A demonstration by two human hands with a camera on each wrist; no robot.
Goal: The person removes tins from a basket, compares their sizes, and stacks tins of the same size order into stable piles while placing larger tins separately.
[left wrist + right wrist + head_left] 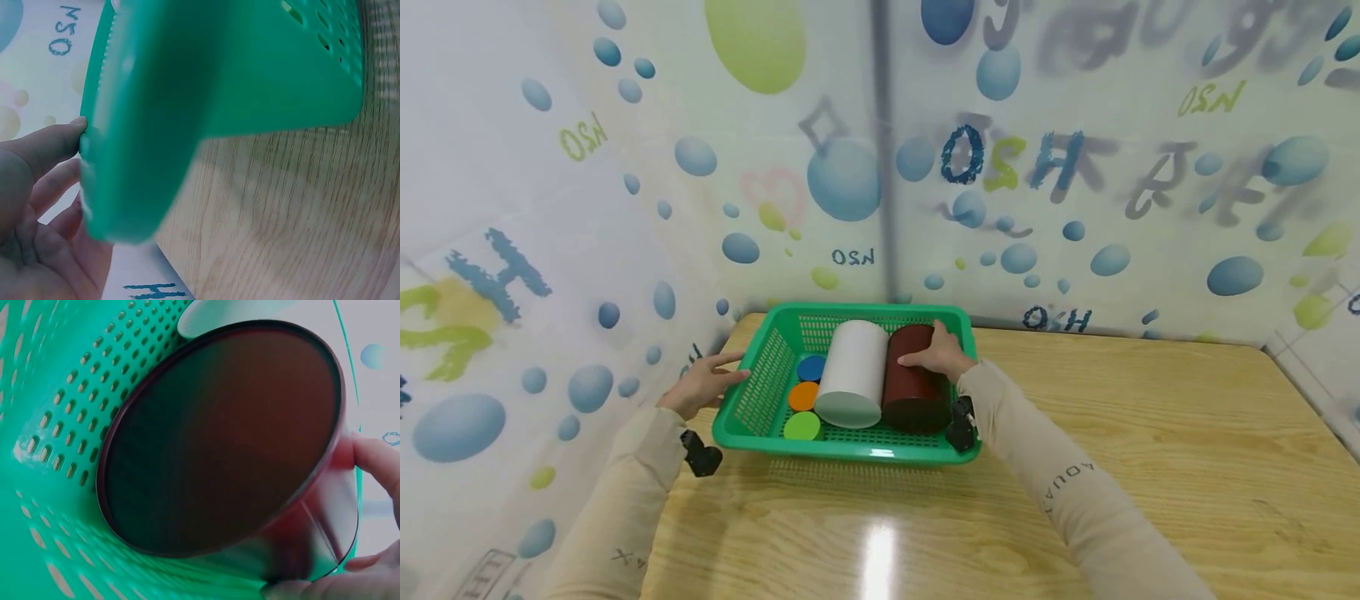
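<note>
A green plastic basket with perforated sides stands on the wooden table. At its left end my left hand holds the rim, the thumb against it and the other fingers partly hidden behind it. My right hand reaches over the right side and grips a dark red cylinder, thumb and fingers spread across its side. This cylinder lies lengthwise in the basket; its flat round end fills much of the right wrist view. Close on its left lies a white cylinder.
Blue, orange and green round pieces sit in a row in the basket's left part. Behind and to the left stand walls covered in a bubble-print sheet. The wooden table extends right and forward.
</note>
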